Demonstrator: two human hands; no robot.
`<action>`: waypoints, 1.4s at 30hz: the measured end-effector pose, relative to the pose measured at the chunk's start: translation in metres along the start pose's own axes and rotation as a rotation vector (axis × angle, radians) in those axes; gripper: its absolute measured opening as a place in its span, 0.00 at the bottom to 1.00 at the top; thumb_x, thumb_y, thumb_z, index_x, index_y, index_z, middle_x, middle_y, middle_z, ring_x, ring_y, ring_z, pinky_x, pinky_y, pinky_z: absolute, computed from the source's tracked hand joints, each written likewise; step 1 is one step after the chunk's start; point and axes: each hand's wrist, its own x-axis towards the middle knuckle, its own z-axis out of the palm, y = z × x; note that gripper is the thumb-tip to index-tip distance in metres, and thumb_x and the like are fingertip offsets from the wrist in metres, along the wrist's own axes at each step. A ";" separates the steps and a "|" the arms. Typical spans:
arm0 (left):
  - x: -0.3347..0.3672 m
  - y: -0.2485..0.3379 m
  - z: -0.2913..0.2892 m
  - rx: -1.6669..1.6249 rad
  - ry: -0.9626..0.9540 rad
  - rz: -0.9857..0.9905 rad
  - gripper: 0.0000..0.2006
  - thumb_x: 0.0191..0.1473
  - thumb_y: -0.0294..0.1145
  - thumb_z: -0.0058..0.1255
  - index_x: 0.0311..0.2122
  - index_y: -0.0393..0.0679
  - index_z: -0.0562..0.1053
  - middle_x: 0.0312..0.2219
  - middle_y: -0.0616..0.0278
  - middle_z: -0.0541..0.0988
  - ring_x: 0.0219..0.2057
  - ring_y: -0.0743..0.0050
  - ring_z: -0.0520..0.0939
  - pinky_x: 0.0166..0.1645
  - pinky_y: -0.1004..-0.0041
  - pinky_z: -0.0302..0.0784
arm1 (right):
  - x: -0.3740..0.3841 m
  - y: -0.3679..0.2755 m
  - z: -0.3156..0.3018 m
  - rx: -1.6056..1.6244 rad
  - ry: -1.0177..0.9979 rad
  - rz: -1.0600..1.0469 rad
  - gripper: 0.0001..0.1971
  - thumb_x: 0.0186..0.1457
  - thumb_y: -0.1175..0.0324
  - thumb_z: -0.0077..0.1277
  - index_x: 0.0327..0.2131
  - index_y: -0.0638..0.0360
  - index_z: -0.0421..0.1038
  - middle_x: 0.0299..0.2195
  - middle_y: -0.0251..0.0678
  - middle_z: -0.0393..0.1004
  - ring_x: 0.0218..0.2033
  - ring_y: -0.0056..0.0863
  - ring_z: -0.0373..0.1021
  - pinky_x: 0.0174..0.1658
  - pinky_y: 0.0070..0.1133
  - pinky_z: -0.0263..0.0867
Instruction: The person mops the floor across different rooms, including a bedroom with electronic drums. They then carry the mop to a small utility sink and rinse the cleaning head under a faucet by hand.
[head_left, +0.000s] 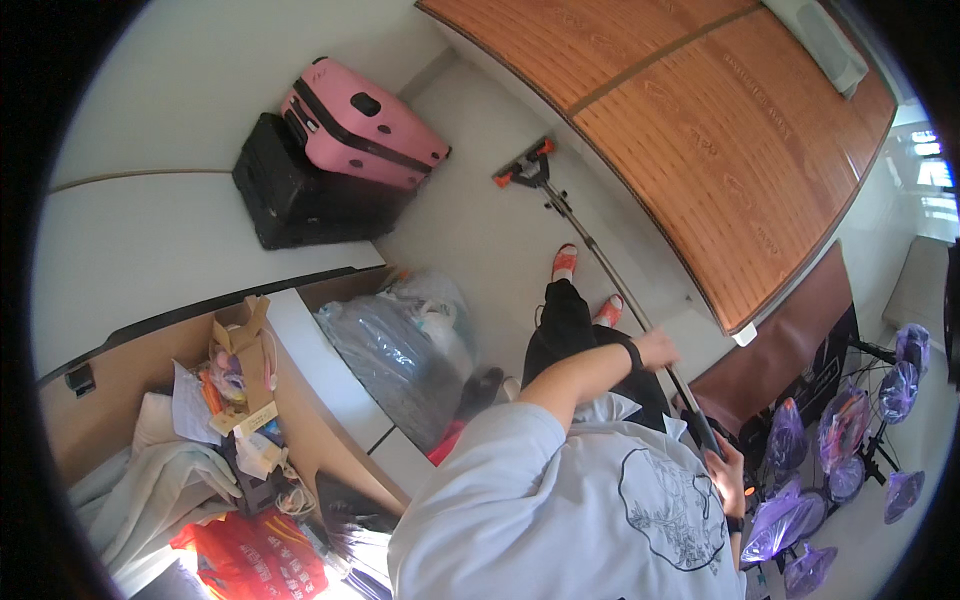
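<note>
A long-handled mop slants across the floor, its flat head with orange ends resting on the pale floor near the bed's side. My left hand, with a dark band at its wrist, is closed round the middle of the pole. Lower down, my right hand grips the dark upper end of the handle, close to my body. My feet in red slippers stand beside the pole. The undersides of both grips are hidden.
A bed with an orange-brown mat borders the floor on the right. Pink and black suitcases stand by the far left wall. Bagged items and an open cluttered cabinet are at left; a rack with purple-wrapped things stands right.
</note>
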 end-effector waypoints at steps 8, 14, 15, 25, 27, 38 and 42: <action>-0.038 -0.138 -0.093 0.354 0.304 -0.359 0.06 0.45 0.30 0.41 0.27 0.53 0.72 0.28 0.63 0.73 0.37 0.67 0.73 0.47 0.52 0.59 | 0.124 -0.118 0.095 -0.023 -0.024 -0.161 0.19 0.47 0.69 0.49 0.45 0.60 0.66 0.16 0.20 0.61 0.12 0.08 0.53 0.14 0.10 0.46; -0.073 -0.216 -0.165 0.192 0.571 -0.912 0.09 0.48 0.30 0.39 0.36 0.46 0.68 0.44 0.51 0.66 0.50 0.58 0.65 0.52 0.47 0.53 | 0.188 -0.221 0.209 -0.153 0.020 -0.266 0.17 0.46 0.65 0.52 0.41 0.62 0.69 0.17 0.23 0.64 0.16 0.11 0.57 0.18 0.13 0.51; -0.080 -0.232 -0.171 0.193 0.568 -0.915 0.09 0.48 0.30 0.39 0.36 0.46 0.68 0.44 0.51 0.66 0.50 0.58 0.65 0.52 0.47 0.53 | 0.207 -0.227 0.230 -0.136 0.008 -0.297 0.17 0.46 0.65 0.52 0.40 0.62 0.70 0.17 0.24 0.65 0.16 0.12 0.58 0.18 0.14 0.52; -0.113 -0.272 -0.222 0.057 0.373 -1.060 0.18 0.48 0.27 0.39 0.47 0.49 0.62 0.54 0.38 0.49 0.53 0.50 0.59 0.53 0.48 0.52 | 0.236 -0.270 0.287 -0.159 -0.012 -0.214 0.18 0.45 0.63 0.52 0.38 0.64 0.70 0.16 0.25 0.64 0.16 0.13 0.58 0.20 0.16 0.54; -0.105 -0.267 -0.217 0.022 0.422 -1.088 0.17 0.48 0.27 0.39 0.46 0.48 0.62 0.54 0.38 0.49 0.53 0.49 0.60 0.53 0.48 0.53 | 0.233 -0.269 0.277 -0.154 -0.036 -0.194 0.17 0.45 0.63 0.52 0.37 0.64 0.70 0.16 0.25 0.63 0.17 0.13 0.58 0.20 0.16 0.54; -0.035 -0.183 -0.140 -0.121 0.607 -0.976 0.20 0.52 0.30 0.32 0.52 0.50 0.57 0.55 0.40 0.50 0.56 0.52 0.55 0.55 0.55 0.52 | 0.178 -0.199 0.170 -0.176 -0.007 -0.245 0.16 0.48 0.64 0.49 0.39 0.61 0.70 0.16 0.23 0.62 0.17 0.11 0.57 0.19 0.14 0.52; 0.011 -0.114 -0.060 0.004 0.507 -0.740 0.23 0.50 0.35 0.37 0.53 0.41 0.57 0.52 0.40 0.56 0.54 0.46 0.56 0.54 0.50 0.51 | 0.133 -0.131 0.079 -0.213 -0.068 -0.219 0.15 0.50 0.65 0.47 0.41 0.59 0.68 0.14 0.19 0.57 0.14 0.08 0.52 0.15 0.11 0.46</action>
